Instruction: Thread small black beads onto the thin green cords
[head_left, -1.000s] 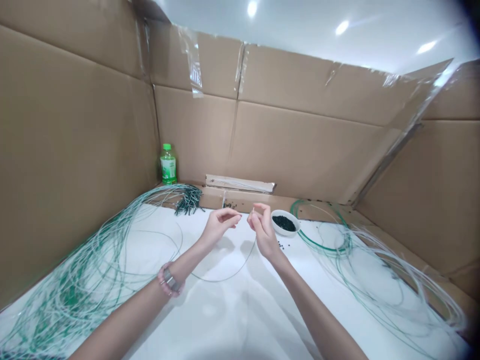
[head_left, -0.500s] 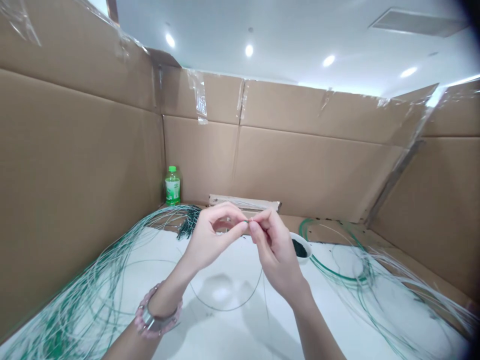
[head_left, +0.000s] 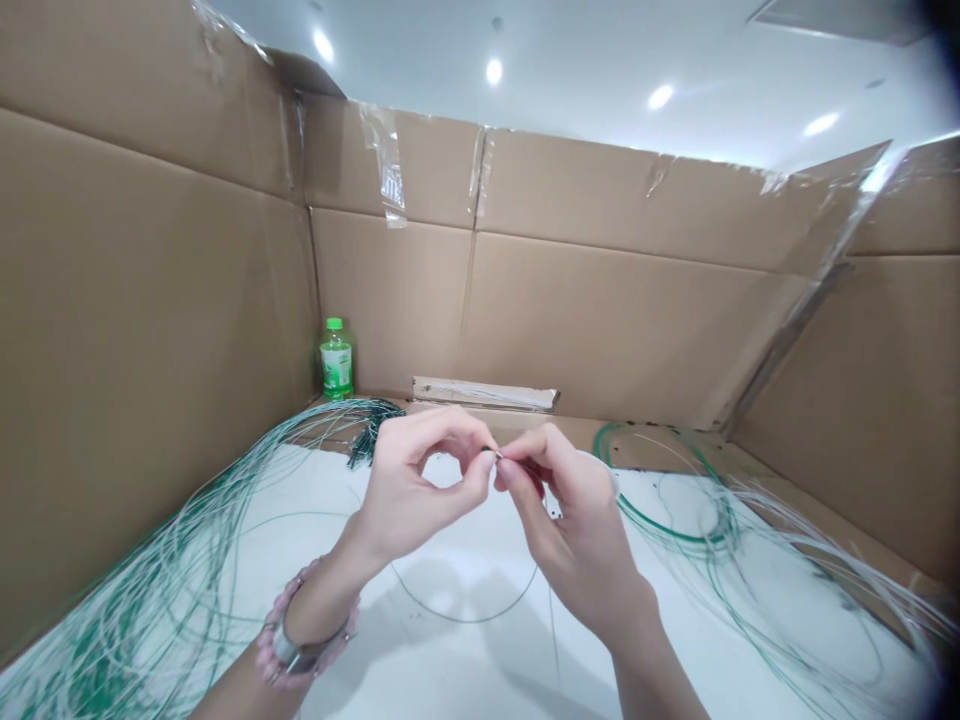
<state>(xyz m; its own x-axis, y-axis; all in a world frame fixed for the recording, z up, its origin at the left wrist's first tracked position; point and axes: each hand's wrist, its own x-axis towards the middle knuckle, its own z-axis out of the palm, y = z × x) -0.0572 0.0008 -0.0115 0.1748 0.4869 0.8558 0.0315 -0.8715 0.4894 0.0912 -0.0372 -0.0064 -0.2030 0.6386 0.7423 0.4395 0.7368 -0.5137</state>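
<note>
My left hand (head_left: 409,485), with a pink bead bracelet (head_left: 270,645) at its wrist, pinches a tiny dark piece (head_left: 486,449) between thumb and forefinger. Fingertip to fingertip with it, my right hand (head_left: 566,510) is closed in a pinch on what looks like the end of a thin wire; the exact grip is too small to make out. Below the hands a thin green wire (head_left: 465,621) curves in a loop over the white table. Behind my right hand a white bowl (head_left: 613,480) is almost wholly hidden, its contents out of sight.
Bundled green and white wires (head_left: 180,570) sweep along the left, ending in dark tips (head_left: 365,440). Coiled green wire (head_left: 675,533) lies at the right. A green bottle (head_left: 337,365) stands in the far left corner. Cardboard walls (head_left: 600,330) enclose the white table (head_left: 450,680).
The view has tilted slightly down. My hands remain fingertip to fingertip, with the right one turned a little and lower. The bowl's dark contents, visible before, are now covered by my right hand.
</note>
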